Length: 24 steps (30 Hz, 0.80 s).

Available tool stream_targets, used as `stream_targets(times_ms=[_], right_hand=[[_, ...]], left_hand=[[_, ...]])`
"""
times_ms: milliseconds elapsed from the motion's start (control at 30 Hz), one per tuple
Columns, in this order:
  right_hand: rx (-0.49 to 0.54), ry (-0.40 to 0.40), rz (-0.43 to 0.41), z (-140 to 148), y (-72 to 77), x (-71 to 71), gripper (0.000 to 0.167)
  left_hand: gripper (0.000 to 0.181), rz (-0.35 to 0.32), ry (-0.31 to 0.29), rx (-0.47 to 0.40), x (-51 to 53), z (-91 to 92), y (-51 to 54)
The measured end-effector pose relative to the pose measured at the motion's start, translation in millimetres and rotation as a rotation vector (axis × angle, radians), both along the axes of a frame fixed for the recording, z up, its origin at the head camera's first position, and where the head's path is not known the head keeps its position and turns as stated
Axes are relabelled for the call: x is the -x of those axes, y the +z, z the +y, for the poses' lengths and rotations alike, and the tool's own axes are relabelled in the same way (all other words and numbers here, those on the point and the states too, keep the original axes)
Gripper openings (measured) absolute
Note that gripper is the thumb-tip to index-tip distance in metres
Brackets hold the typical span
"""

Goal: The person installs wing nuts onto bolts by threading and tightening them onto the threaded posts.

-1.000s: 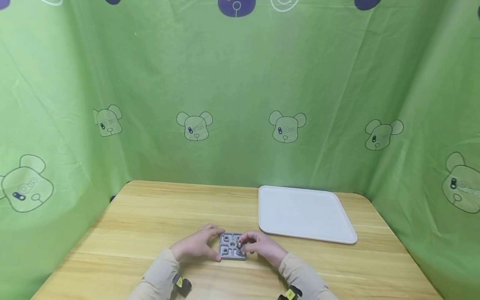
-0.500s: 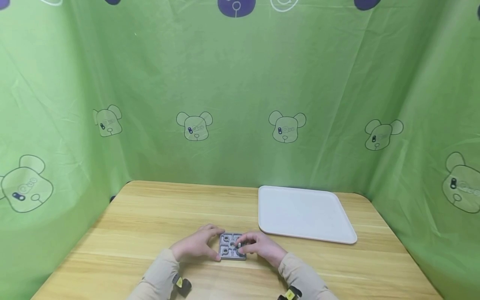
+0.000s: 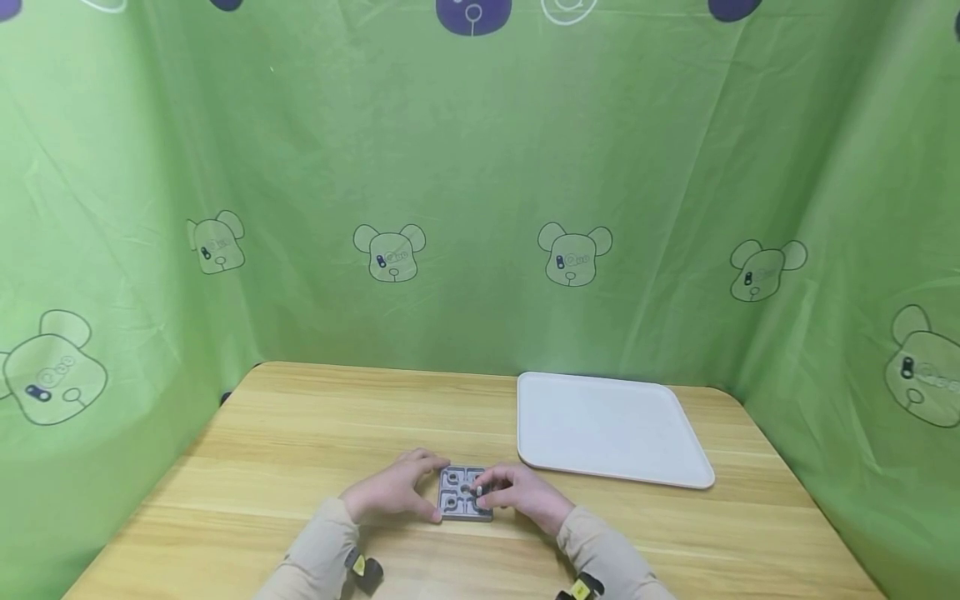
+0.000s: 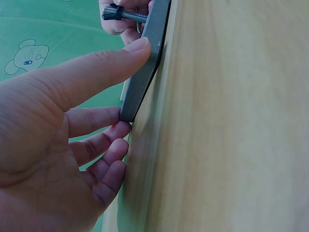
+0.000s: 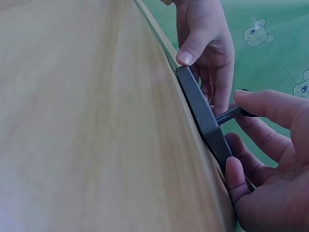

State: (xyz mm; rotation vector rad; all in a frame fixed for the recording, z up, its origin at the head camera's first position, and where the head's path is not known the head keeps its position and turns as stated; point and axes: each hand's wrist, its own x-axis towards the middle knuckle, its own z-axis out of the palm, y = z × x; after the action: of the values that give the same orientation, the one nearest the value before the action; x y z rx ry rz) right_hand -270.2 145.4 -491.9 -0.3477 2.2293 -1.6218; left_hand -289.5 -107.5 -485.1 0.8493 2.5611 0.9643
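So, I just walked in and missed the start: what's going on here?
A person is working with both hands at a wooden table. The left hand holds a square grey plate by its left side, while the right hand pinches the upper end of a threaded screw sticking up from the plate. How deep the screw sits can't be seen. A white tray lies farther back, to the right.
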Motion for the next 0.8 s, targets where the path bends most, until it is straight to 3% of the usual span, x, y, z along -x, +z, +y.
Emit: stream_targets(times_ms=[800], right_hand=[[0.014, 0.010, 0.002, 0.2, 0.2, -0.1, 0.028]], left_hand=[[0.087, -0.006, 0.001, 0.002, 0.6, -0.7, -1.5]])
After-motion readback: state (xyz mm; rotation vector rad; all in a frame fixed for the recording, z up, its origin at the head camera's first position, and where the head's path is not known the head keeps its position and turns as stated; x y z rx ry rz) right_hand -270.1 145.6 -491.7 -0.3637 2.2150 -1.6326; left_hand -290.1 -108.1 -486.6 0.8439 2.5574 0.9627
